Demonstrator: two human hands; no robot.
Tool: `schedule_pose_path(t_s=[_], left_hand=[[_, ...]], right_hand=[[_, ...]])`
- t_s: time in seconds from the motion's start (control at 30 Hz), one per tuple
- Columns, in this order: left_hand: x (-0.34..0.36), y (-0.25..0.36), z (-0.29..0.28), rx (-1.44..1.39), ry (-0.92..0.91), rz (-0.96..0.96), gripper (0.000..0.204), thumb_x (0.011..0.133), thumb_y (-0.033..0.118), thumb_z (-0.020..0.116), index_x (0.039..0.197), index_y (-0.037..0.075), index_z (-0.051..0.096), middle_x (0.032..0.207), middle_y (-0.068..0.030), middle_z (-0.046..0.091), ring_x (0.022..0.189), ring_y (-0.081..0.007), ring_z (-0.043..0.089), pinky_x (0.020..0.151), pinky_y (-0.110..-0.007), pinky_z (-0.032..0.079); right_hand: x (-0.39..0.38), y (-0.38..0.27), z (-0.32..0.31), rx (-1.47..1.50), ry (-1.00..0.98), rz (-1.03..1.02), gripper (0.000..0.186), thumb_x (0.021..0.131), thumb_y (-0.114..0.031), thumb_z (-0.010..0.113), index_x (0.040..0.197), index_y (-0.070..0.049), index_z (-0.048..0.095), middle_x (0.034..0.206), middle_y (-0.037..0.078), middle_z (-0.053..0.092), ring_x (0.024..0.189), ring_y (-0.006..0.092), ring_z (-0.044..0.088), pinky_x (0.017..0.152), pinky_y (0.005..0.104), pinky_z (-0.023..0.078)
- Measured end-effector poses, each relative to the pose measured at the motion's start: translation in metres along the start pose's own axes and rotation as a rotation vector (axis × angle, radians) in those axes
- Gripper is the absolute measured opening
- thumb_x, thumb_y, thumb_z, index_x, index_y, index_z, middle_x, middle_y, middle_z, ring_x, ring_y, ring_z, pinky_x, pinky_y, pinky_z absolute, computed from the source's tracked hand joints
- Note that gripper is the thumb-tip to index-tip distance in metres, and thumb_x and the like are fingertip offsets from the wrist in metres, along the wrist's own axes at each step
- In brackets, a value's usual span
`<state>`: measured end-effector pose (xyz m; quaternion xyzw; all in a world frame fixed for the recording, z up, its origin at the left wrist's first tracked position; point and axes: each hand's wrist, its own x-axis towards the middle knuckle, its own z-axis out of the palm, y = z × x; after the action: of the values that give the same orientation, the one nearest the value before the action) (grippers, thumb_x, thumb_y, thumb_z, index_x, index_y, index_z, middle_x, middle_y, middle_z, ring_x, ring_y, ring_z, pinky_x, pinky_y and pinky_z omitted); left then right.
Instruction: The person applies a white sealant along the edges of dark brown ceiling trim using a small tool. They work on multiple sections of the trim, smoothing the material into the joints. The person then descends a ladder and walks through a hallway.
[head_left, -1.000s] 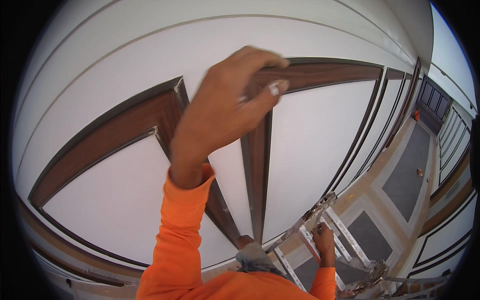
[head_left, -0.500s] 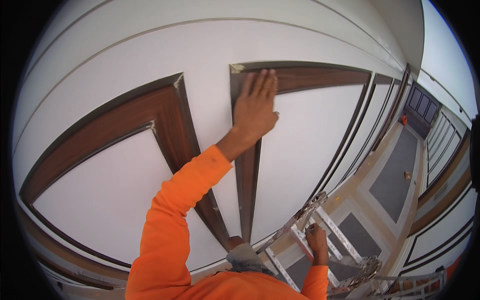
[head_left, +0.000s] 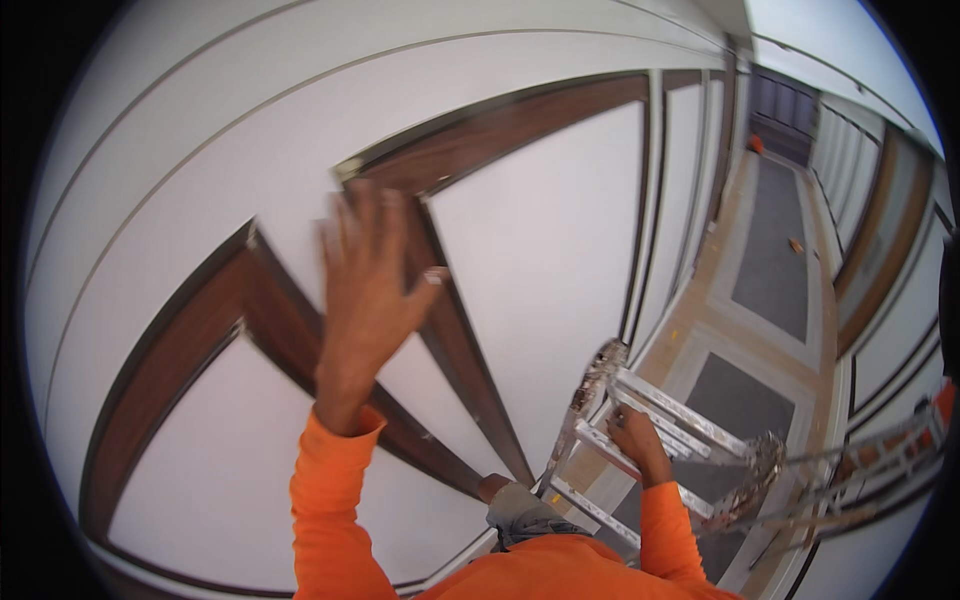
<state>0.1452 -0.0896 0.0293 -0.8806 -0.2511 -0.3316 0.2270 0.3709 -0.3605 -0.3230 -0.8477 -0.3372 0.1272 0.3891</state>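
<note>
My left hand (head_left: 365,285) is raised in front of the wall, fingers stretched out and blurred by motion. It overlaps the upper left corner of a dark brown wood frame (head_left: 505,128); whether the palm touches it I cannot tell. Pale filler-like patches mark that corner. To the left, a second brown wood frame (head_left: 190,320) borders a white panel (head_left: 215,450), with pale marks at its corner joints. Low on the right, my right hand (head_left: 638,445) is closed at the paint-spattered metal stepladder (head_left: 680,410) and appears to grip it. Its fingertips are partly hidden.
The stepladder stands close beside my body, its steps over a floor (head_left: 690,340) with grey and tan areas. A corridor runs off at right toward a dark door (head_left: 785,110). A small brown object (head_left: 796,245) lies on the floor. More panelled wall (head_left: 900,300) lines the far side.
My left hand has moved from the top rail of the right-hand frame to its left corner. The view has turned right, showing more corridor. My right hand stays at the ladder.
</note>
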Motion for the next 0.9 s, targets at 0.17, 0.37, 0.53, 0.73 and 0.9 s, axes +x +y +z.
schedule_pose_path(t_s=[0.17,0.37,0.53,0.73,0.9], left_hand=[[0.003,-0.005,0.022,0.277,-0.172,-0.064,0.098,0.092,0.045,0.079,0.166,-0.001,0.033,0.178,-0.0227,0.013,0.166,-0.0416,0.003,0.129,-0.067,-0.001],[-0.030,0.059,-0.008,-0.903,-1.365,0.265,0.086,0.096,0.046,0.078,0.162,0.003,0.044,0.129,-0.0171,0.076,0.128,-0.0355,0.068,0.121,-0.047,0.039],[-0.066,0.092,0.056,-1.116,-1.029,0.233,0.076,0.097,0.034,0.079,0.161,0.007,0.048,0.147,-0.0194,0.065,0.138,-0.0349,0.060,0.115,-0.046,0.047],[-0.055,0.157,0.140,-1.294,-0.623,0.284,0.078,0.098,0.024,0.078,0.164,0.007,0.042,0.155,-0.0191,0.057,0.150,-0.0340,0.048,0.124,-0.050,0.038],[-0.052,0.223,0.174,-1.820,-0.670,0.045,0.056,0.097,0.009,0.070,0.151,0.002,0.056,0.130,-0.0142,0.069,0.124,-0.0223,0.062,0.111,-0.037,0.046]], right_hand=[[0.003,0.013,0.002,-0.064,-0.028,0.023,0.028,0.089,-0.020,0.069,0.107,0.002,0.072,0.095,0.030,0.075,0.096,0.0498,0.071,0.090,0.0546,0.055],[0.000,0.015,-0.003,-0.045,-0.006,0.043,0.026,0.088,-0.017,0.068,0.106,0.001,0.072,0.098,0.028,0.076,0.097,0.0481,0.072,0.090,0.0538,0.056],[0.004,0.011,0.002,-0.081,-0.046,0.091,0.025,0.088,-0.017,0.067,0.106,-0.001,0.073,0.100,0.027,0.076,0.099,0.0477,0.072,0.092,0.0536,0.056],[0.002,0.015,0.003,-0.097,-0.064,0.185,0.028,0.089,-0.018,0.065,0.109,0.000,0.073,0.105,0.028,0.076,0.102,0.0473,0.073,0.095,0.0552,0.056],[-0.004,0.016,-0.001,-0.075,-0.035,0.215,0.029,0.090,-0.017,0.064,0.112,0.001,0.073,0.106,0.030,0.076,0.104,0.0476,0.073,0.096,0.0554,0.056]])
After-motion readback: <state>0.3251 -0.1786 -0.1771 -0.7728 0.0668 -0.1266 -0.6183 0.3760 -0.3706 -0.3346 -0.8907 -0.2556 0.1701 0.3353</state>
